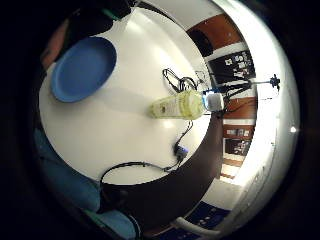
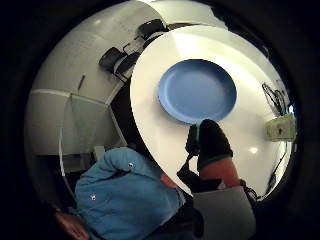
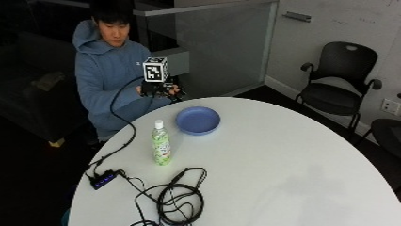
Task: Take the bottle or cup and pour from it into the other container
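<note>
Currently, worktop (image 3: 300,160): round, white; it carries every item listed below.
Person: seated at the far edge of the worktop, in a blue hooded top, both hands raised in front of the chest.
Plate (image 3: 198,120): blue, shallow, near the far edge, directly in front of the person; judged to be the receiving container.
Cables (image 3: 179,197): black coil near the front edge, with a small hub (image 3: 103,179) at the left edge; both lie clear of the line from grip to bottle.
Bottle (image 3: 161,143): upright, white cap on top, pale green label; stands toward the left edge, just beside the plate on the side away from the person.
Right hand (image 3: 149,87): the grip; held in the air above the far edge, well apart from the bottle and touching nothing on the worktop.
Grip state: cannot tell; the fingers are not resolved in any view.
Key relation: the bottle lies forward of and below the grip, long axis vertical, so a side approach to the body appears suitable.
Obstruction: only the plate rim lies close to that path.
</note>
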Available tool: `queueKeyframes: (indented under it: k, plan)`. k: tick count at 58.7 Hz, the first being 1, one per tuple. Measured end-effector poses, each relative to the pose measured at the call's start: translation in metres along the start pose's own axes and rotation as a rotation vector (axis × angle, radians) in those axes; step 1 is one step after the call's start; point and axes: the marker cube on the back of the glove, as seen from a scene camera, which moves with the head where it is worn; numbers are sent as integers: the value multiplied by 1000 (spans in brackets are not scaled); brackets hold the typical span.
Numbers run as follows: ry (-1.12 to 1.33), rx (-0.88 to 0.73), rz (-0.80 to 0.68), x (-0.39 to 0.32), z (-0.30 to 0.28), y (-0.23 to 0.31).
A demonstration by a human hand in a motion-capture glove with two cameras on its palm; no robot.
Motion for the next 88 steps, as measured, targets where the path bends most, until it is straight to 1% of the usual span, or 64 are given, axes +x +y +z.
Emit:
queueKeyframes:
  k: [14,19,23,25,39,52,68,74,83,88]
  plan:
    - [24,-3,-19,-5,2,3]
    - [140,-2,-125,6,2,6]
    - [38,7,-12,-4,0,7]
    - [31,8,9,-4,-1,9]
    - [29,2,42,20,-13,33]
    - [60,12,106,66,-26,64]
    - [-22,106,186,133,-41,97]
    - [-17,148,222,155,-45,108]
    - [-16,163,267,187,-42,119]
    - [-63,178,278,203,-38,123]
